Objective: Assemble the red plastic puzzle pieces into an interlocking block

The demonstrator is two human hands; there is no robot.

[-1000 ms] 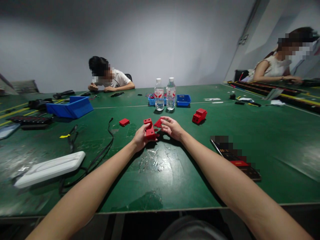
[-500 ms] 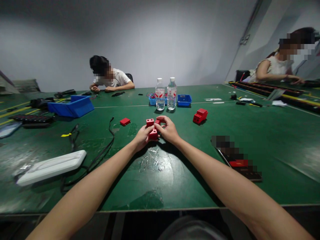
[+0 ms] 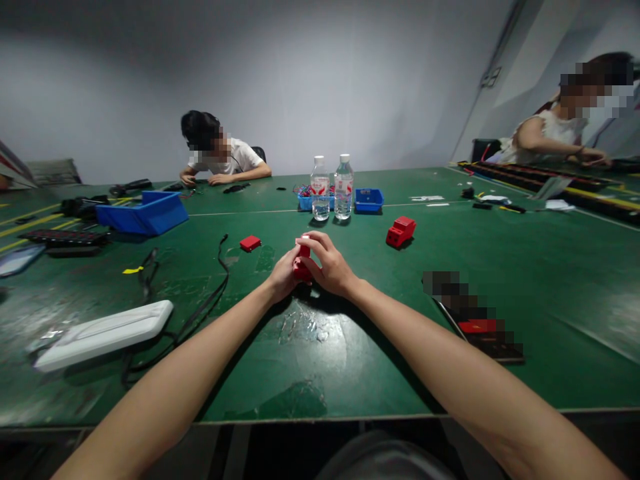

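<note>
Both hands meet over the green table around red plastic blocks (image 3: pixel 301 269) with round holes. My left hand (image 3: pixel 283 276) grips them from the left side, fingers mostly behind them. Curled over the top and right side, my right hand (image 3: pixel 331 268) is closed on the same blocks. Fingers cover much of them, so I cannot tell how the pieces join. A flat red piece (image 3: pixel 251 243) lies to the left of my hands, and a larger red block assembly (image 3: pixel 401 232) sits off to the right.
Two water bottles (image 3: pixel 320 190) stand behind my hands, near small blue trays (image 3: pixel 369 201). A larger blue bin (image 3: pixel 143 215) is at left, above a white power strip (image 3: pixel 105 335) and black cable. A phone (image 3: pixel 475 327) lies right. Two people work across the table.
My right hand has shifted left and its fingers now wrap over the top of the red blocks. The small red piece it pinched at the right side is now hidden or against the others.
</note>
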